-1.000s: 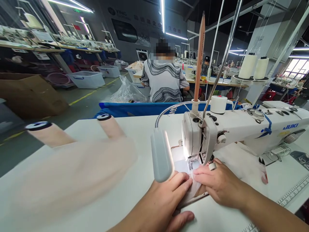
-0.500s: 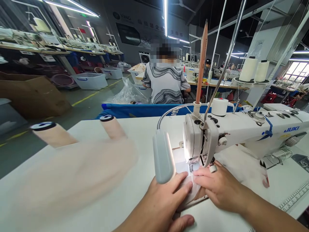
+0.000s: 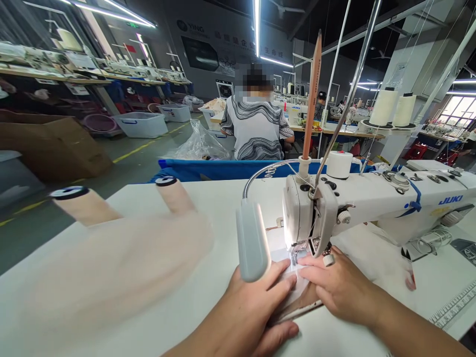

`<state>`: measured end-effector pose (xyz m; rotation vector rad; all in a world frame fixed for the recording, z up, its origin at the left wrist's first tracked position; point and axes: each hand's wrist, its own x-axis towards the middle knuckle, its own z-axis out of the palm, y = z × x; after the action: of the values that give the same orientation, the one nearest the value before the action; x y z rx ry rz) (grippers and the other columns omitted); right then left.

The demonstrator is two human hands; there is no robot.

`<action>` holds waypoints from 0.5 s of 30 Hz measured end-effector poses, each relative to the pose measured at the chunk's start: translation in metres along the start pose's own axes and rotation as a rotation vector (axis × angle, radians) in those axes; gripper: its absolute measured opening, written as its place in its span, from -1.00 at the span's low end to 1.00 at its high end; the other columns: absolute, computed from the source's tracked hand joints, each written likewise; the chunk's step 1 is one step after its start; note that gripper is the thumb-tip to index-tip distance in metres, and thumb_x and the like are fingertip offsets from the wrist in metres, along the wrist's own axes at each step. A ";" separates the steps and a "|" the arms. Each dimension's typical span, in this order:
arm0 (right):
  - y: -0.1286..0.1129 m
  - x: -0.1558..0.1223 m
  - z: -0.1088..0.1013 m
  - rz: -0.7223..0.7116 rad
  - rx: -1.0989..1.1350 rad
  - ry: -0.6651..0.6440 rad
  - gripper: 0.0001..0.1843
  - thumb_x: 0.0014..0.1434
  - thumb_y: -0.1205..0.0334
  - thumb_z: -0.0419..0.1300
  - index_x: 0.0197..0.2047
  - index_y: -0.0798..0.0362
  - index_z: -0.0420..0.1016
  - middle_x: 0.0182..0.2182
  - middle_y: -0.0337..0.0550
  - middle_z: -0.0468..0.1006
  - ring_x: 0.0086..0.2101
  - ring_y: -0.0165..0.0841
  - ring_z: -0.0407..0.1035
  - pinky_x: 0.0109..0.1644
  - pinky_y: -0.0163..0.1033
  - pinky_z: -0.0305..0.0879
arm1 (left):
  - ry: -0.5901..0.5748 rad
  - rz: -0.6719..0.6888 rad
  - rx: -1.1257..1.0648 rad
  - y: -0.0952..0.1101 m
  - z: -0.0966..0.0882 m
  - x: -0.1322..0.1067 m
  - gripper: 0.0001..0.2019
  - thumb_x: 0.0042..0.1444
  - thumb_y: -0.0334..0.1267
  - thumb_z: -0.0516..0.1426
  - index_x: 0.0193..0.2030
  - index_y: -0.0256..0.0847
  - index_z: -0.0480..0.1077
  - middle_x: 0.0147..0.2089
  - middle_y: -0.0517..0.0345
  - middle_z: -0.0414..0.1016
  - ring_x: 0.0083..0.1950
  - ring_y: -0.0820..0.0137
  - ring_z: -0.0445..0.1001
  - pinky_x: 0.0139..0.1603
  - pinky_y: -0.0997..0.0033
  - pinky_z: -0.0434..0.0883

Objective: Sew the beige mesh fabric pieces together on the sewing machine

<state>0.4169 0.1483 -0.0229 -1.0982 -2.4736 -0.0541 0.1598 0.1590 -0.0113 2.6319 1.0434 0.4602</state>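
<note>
A thin, pale sheer fabric piece [image 3: 296,290] lies on the bed of a white sewing machine [image 3: 366,193], running under its presser foot [image 3: 295,258]. My left hand [image 3: 256,302] rests on the fabric's left side with its fingers spread and its thumb apart on the tabletop. On the right side, my right hand [image 3: 334,287] lays its outstretched fingertips on the fabric beside the foot; its thumb is hidden. A lit grey lamp [image 3: 253,243] hangs just over my left fingers. The needle's tip cannot be made out.
A blurred sheer peach fabric [image 3: 122,267] spreads over the table's left, in front of two peach thread cones [image 3: 87,206]. Small red-handled snips [image 3: 409,272] and a ruler [image 3: 451,305] lie at right. Beyond the blue cloth [image 3: 215,169] sits a person [image 3: 256,124] with their back to me.
Both hands stay pressed beside the presser foot with only a slight shift. The fabric between them looks slightly moved; the view has shifted a little.
</note>
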 end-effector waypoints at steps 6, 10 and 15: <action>-0.003 0.001 -0.004 0.016 -0.008 -0.028 -0.51 0.11 0.59 0.13 0.01 -0.04 0.60 0.18 -0.27 0.68 -0.11 -0.17 0.44 -0.04 -0.12 0.38 | -0.004 0.028 0.008 -0.001 0.000 0.001 -0.60 0.18 -0.06 0.42 0.11 -0.04 0.52 0.32 -0.01 0.54 0.17 -0.07 0.53 0.17 -0.16 0.43; -0.002 0.001 -0.003 0.003 0.008 0.003 -0.51 0.09 0.60 0.14 -0.01 -0.03 0.60 0.18 -0.25 0.68 -0.10 -0.17 0.44 -0.03 -0.12 0.38 | 0.004 0.046 0.023 -0.001 -0.001 0.001 -0.64 0.19 -0.06 0.41 0.07 -0.06 0.52 0.31 -0.03 0.55 0.18 -0.07 0.53 0.16 -0.14 0.42; 0.000 -0.003 0.002 -0.007 0.034 0.046 -0.50 0.09 0.60 0.14 0.02 -0.03 0.59 0.15 -0.22 0.69 -0.09 -0.17 0.45 0.02 -0.11 0.38 | 0.024 0.036 0.014 0.002 -0.001 -0.002 -0.58 0.17 -0.09 0.42 0.14 -0.04 0.50 0.33 0.00 0.54 0.20 -0.07 0.51 0.19 -0.12 0.39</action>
<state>0.4174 0.1467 -0.0258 -1.0621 -2.4285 -0.0391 0.1591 0.1571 -0.0097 2.6684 1.0114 0.4956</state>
